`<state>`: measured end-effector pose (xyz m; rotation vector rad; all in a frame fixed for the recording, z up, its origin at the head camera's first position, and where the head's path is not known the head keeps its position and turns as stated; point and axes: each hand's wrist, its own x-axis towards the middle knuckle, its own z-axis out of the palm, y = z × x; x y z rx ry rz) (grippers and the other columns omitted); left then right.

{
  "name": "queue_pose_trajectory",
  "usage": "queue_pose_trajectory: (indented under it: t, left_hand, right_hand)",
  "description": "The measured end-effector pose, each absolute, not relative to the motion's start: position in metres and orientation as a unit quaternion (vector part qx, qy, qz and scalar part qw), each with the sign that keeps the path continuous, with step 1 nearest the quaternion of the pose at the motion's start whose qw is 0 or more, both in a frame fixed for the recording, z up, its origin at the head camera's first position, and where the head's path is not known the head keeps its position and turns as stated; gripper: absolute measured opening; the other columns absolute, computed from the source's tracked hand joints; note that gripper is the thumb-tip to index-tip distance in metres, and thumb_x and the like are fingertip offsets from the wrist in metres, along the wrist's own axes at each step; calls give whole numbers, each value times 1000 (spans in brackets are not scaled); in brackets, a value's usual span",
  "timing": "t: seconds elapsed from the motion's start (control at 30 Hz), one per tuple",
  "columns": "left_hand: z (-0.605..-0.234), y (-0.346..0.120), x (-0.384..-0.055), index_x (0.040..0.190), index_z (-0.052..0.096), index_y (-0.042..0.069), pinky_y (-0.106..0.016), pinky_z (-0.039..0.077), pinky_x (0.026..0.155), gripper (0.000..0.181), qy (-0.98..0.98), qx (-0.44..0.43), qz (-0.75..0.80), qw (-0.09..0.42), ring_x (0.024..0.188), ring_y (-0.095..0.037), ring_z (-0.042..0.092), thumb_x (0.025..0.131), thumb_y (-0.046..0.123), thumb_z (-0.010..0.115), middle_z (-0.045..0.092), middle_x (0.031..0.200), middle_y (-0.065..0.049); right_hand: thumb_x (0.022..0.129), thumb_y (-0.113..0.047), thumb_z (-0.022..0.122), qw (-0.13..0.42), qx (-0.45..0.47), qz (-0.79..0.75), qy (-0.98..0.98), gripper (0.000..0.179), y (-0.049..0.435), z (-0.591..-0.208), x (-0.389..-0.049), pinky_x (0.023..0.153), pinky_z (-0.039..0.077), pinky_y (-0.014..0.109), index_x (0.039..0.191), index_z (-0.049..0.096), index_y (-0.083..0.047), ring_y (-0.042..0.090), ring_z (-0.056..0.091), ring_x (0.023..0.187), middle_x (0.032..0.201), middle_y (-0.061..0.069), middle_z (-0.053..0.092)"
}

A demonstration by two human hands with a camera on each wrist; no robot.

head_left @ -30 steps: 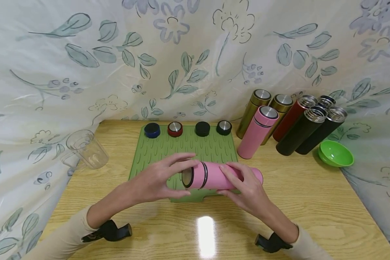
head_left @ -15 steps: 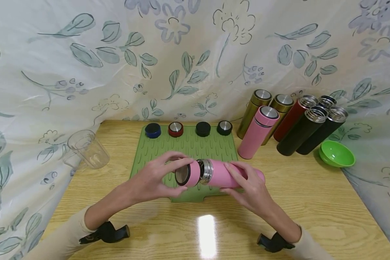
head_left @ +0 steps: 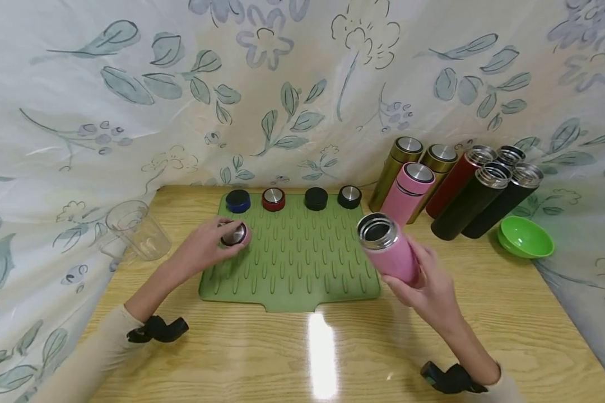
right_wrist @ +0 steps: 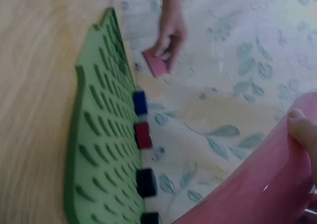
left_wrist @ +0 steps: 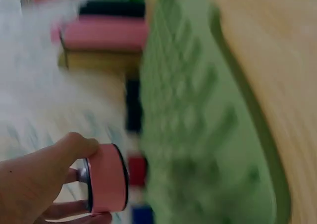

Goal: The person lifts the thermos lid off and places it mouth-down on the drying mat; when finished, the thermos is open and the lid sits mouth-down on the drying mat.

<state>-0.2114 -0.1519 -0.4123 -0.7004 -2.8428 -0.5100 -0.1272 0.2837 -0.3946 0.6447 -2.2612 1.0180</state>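
My left hand pinches a pink bottle lid with a silver top over the left part of the green drying mat. A gap shows between that lid and the mat in the left wrist view. With my right hand I grip the pink thermos bottle off the mat's right edge. It is tilted, its bare steel mouth facing up and left. In the right wrist view this bottle fills the lower right corner. Several fingers of the right hand are hidden behind it.
Along the mat's back edge sit a blue lid, a red lid and black lids. Several bottles stand at right, including a capped pink one and lidless dark ones. A green bowl and a clear jug flank them.
The pink lid has come off the bottle. My left hand has carried it left and back over the mat; my right hand has moved the bottle right and tilted its mouth up.
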Motion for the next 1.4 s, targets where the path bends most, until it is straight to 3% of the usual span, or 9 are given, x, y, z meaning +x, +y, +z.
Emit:
queue_pose_trajectory:
  t: [0.07, 0.17, 0.3, 0.5, 0.67, 0.97, 1.4]
  left_hand:
    - [-423, -166, -228, 132, 60, 7, -49, 57, 76, 53, -955, -218, -182, 89, 102, -39, 63, 86, 32, 73, 61, 120, -25]
    - [-433, -178, -246, 129, 62, 5, -48, 57, 76, 51, -952, -209, -205, 87, 100, -38, 64, 86, 30, 74, 63, 117, -26]
    - [-442, -183, -260, 127, 61, 2, -51, 56, 79, 50, -950, -216, -211, 82, 102, -40, 63, 86, 27, 74, 63, 117, -28]
    - [-453, -181, -266, 128, 61, 2, -49, 55, 80, 50, -955, -215, -197, 50, 101, -40, 63, 86, 27, 73, 63, 116, -28]
    - [-458, -180, -263, 128, 62, 3, -48, 55, 78, 50, -957, -213, -191, 37, 100, -38, 63, 86, 27, 73, 64, 115, -27]
    - [-455, -177, -269, 126, 63, 2, -48, 56, 78, 46, -950, -248, -186, 47, 101, -39, 64, 87, 25, 73, 64, 117, -28]
    - [-442, -170, -287, 129, 60, -2, -48, 54, 83, 52, -956, -249, -156, -14, 106, -37, 63, 88, 28, 71, 65, 120, -25]
  right_hand:
    - [69, -1, 85, 284, 198, 409, -844, 82, 296, -388, -126, 91, 44, 3, 142, 47, -5, 3, 52, 112, 128, 11, 57]
    - [66, 13, 79, 275, 115, 439, -848, 91, 316, -380, -126, 89, 45, 2, 146, 43, -12, 2, 54, 110, 131, -5, 54]
    - [76, 5, 75, 272, 4, 458, -846, 81, 348, -376, -135, 81, 46, 0, 146, 42, -19, 2, 55, 104, 124, -16, 52]
    - [82, -6, 73, 299, -118, 475, -820, 62, 401, -382, -151, 71, 45, 0, 139, 50, -17, -2, 56, 93, 113, -16, 53]
    - [83, -14, 73, 300, -182, 476, -806, 63, 436, -388, -159, 69, 42, 2, 139, 45, -18, -1, 52, 92, 110, -17, 48]
    - [83, -23, 73, 310, -230, 454, -803, 65, 485, -408, -183, 66, 40, 1, 140, 40, -21, -6, 49, 83, 105, -21, 44]
    - [83, -36, 73, 288, -285, 418, -813, 68, 509, -419, -198, 71, 36, 6, 141, 41, -22, -10, 42, 87, 100, -27, 40]
